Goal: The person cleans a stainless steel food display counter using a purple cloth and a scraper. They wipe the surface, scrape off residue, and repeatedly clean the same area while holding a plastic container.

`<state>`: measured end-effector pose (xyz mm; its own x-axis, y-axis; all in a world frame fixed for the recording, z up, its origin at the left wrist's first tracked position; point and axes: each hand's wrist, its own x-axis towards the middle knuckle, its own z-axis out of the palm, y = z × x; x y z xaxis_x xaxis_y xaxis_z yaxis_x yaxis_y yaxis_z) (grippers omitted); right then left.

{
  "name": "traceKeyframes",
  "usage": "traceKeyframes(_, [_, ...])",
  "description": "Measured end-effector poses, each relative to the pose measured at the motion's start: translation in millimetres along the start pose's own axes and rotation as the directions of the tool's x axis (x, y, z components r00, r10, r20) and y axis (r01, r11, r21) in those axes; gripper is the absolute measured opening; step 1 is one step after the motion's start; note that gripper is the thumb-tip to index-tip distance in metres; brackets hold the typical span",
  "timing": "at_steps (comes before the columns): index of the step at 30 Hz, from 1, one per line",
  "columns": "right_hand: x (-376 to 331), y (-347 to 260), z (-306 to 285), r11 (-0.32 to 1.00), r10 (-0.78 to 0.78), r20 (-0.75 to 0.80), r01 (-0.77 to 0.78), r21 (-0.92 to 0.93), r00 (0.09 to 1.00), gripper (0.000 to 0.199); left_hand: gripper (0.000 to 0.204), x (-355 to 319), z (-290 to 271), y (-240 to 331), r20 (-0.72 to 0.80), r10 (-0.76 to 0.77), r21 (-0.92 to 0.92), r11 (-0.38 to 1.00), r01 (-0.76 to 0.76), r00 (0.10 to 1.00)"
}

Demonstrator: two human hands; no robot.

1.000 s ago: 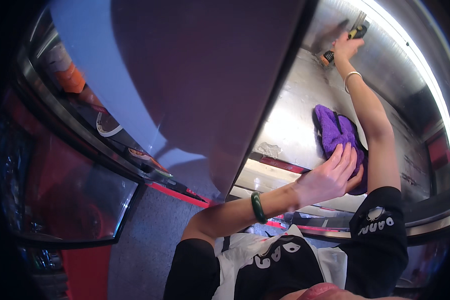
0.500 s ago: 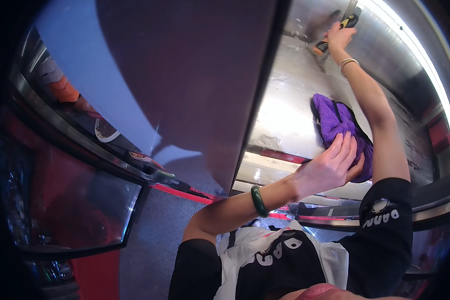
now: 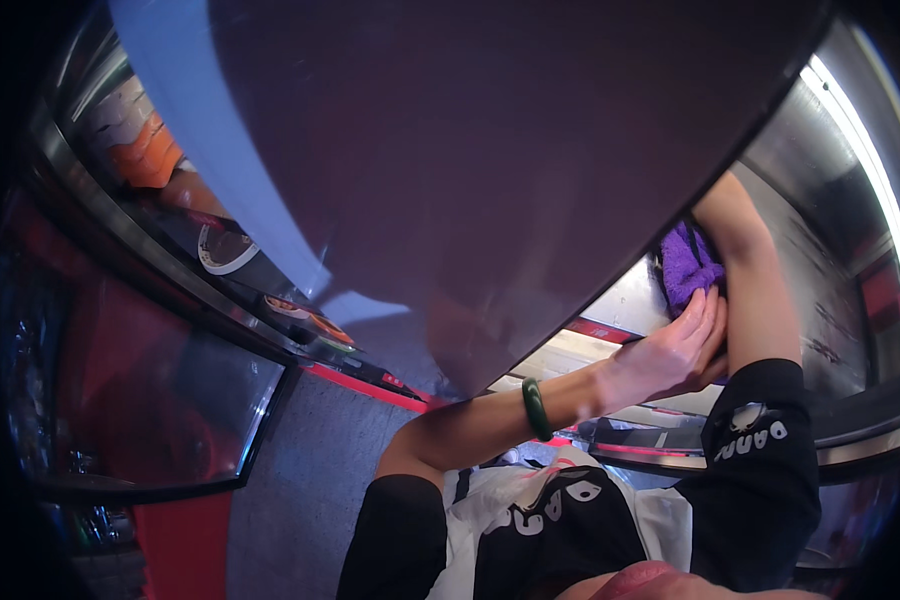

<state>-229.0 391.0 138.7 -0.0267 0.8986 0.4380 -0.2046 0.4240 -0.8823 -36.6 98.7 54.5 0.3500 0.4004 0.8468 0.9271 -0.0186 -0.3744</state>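
Fingers (image 3: 708, 312) of the left hand (image 3: 670, 355) lie flat and close together, stretched out rather than curled, their tips pressed against the lower edge of a purple cloth (image 3: 685, 268). The hand grips nothing; it pushes on the cloth with an open palm. A green bangle (image 3: 536, 408) circles the left wrist. The cloth is a soft, crumpled bundle of vivid purple, lying on a shiny metal surface (image 3: 630, 300) just beside the right forearm (image 3: 755, 290). Only part of the cloth shows, because a broad dark panel (image 3: 490, 170) fills the upper middle of the view and covers its top. The same panel hides the right hand entirely, so its fingers cannot be judged. The right arm runs up from a black sleeve (image 3: 760, 450) and vanishes behind that panel. To the far left, curved glass and red trim are blurred and dim
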Motion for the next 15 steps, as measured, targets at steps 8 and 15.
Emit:
traceKeyframes(8, [-1.2, -33.9, -35.6, 0.967, -0.126, 0.062, 0.137, -0.216, 0.99, 0.034, 0.034, 1.2, -0.3, -2.6, -0.001, 0.012, -0.023, 1.0, -0.012, 1.0])
traceKeyframes(15, [-43.1, -36.9, 5.9, 0.991, -0.109, 0.268, 0.126, -0.045, 0.957, 0.036, 0.035, 2.4, -3.5, -4.9, 0.032, 0.031, -0.035, 0.999, -0.03, 0.999])
